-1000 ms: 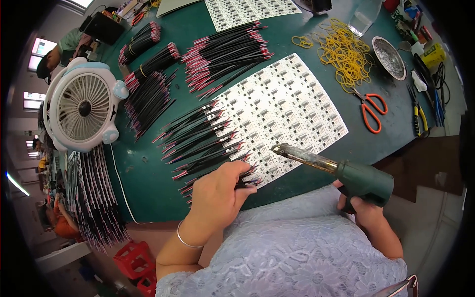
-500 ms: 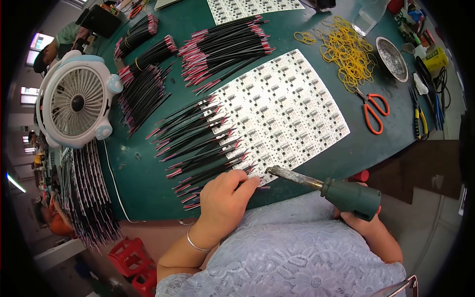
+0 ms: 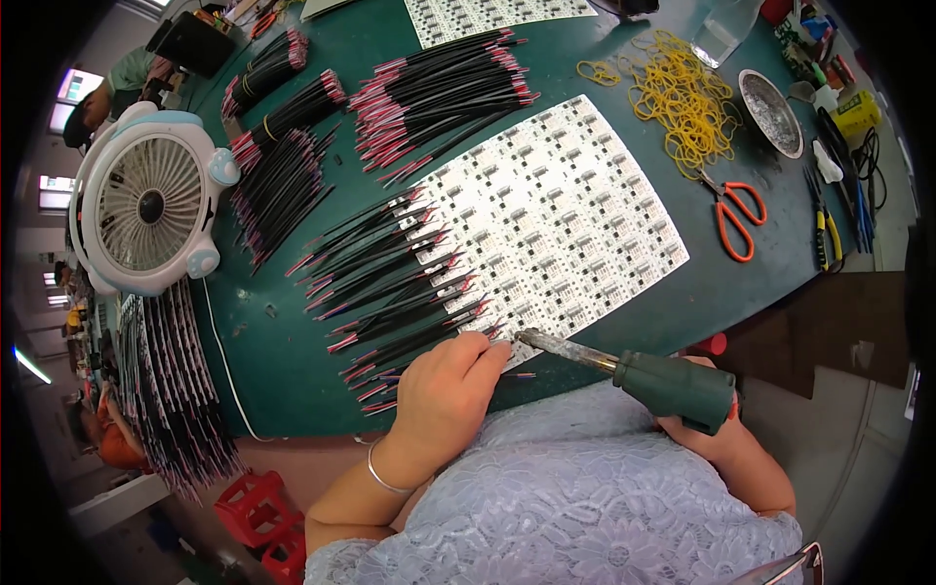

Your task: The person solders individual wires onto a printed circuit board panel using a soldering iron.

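My left hand is closed in a pinch at the near corner of a white circuit board sheet; what the fingertips hold is hidden. Short black wires with red ends lie along the sheet's left edge, several under or beside that hand. In my right hand is a soldering iron with a dark green handle. Its long metal tip rests at or just over the sheet, right beside my left fingertips. Whether the tip touches cannot be told.
Bundled black wires lie beyond the sheet, and a white fan stands at left. Yellow rubber bands, a metal bowl, orange-handled scissors and pliers lie at right. Another circuit board sheet sits at the far edge.
The soldering iron in my right hand has shifted slightly left, its tip coming closer to my left fingertips. My left hand has barely moved.
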Demonstrator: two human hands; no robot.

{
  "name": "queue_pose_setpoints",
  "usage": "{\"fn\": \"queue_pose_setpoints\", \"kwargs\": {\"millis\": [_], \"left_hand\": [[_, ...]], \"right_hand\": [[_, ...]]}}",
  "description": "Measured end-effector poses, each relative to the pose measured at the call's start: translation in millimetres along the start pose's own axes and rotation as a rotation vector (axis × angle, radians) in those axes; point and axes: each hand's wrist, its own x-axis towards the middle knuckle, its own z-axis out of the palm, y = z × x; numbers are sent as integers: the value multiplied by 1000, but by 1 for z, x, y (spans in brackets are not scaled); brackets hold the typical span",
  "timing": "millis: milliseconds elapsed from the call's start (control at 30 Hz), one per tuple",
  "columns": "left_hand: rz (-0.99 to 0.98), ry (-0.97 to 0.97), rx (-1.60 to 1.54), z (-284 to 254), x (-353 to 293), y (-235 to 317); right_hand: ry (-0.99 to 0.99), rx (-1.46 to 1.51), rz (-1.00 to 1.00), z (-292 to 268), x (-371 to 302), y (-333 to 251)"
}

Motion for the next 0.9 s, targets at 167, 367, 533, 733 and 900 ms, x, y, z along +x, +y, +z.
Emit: {"fn": "queue_pose_setpoints", "kwargs": {"millis": [167,367,533,733,900], "left_hand": [[31,-5,34,-3,2,3],[42,-75,37,-6,6,2],[36,-77,49,-8,7,3],[48,-71,67,-7,7,2],[68,-21,56,-3,4,1]], "right_hand": [[-19,-60,-62,-3,3,-2],[-43,9,-45,-2,1,1],[-41,-80,-96,1,-7,8],[39,-27,-88,0,-16,15],[43,-37,-73,-4,-10,7]]}}
